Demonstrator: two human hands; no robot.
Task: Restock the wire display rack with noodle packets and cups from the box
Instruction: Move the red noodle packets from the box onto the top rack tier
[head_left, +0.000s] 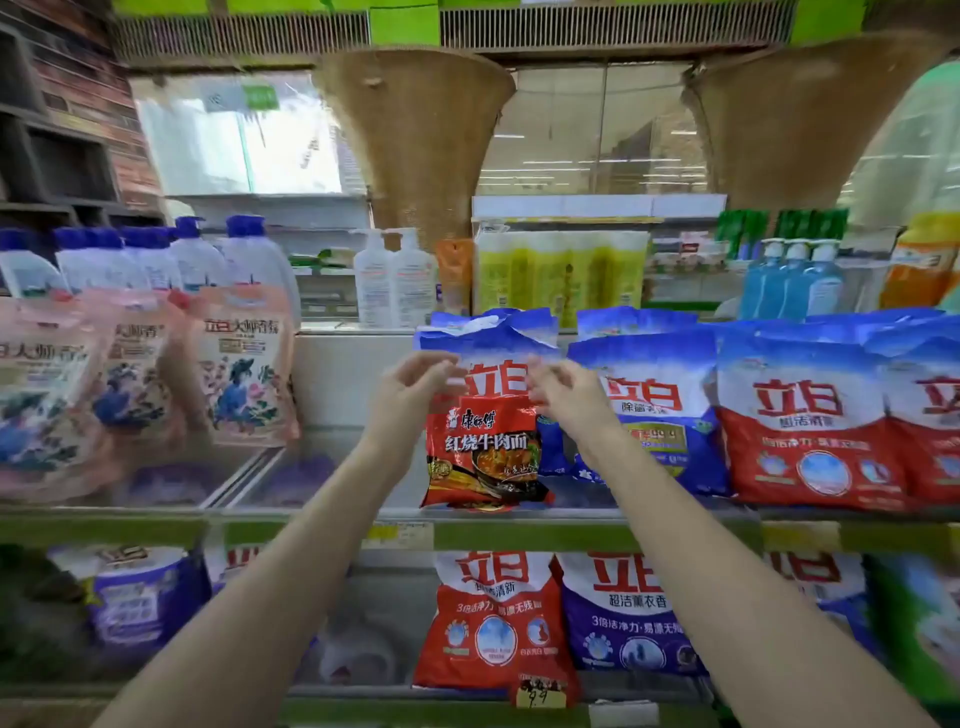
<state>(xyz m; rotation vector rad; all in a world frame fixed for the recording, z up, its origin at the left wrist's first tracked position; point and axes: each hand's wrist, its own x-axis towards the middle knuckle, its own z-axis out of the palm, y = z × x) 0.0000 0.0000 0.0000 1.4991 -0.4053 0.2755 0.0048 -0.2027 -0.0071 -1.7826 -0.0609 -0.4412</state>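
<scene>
Shop shelf (519, 535) behind: left hand (410, 395) and right hand (566, 395) fingers pinch a red noodle packet (483, 457) by its top corners, mid-placement; next, settle it upright, release.

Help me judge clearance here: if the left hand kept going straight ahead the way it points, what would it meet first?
Probably the blue detergent bag standing behind the red noodle packet. The left hand is at the packet's top corner, though depth is unclear.

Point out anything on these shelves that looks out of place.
The red noodle packet stands on a shelf of laundry detergent bags, in front of a blue one, the only food item there. Both hands are at its top edge.
</scene>
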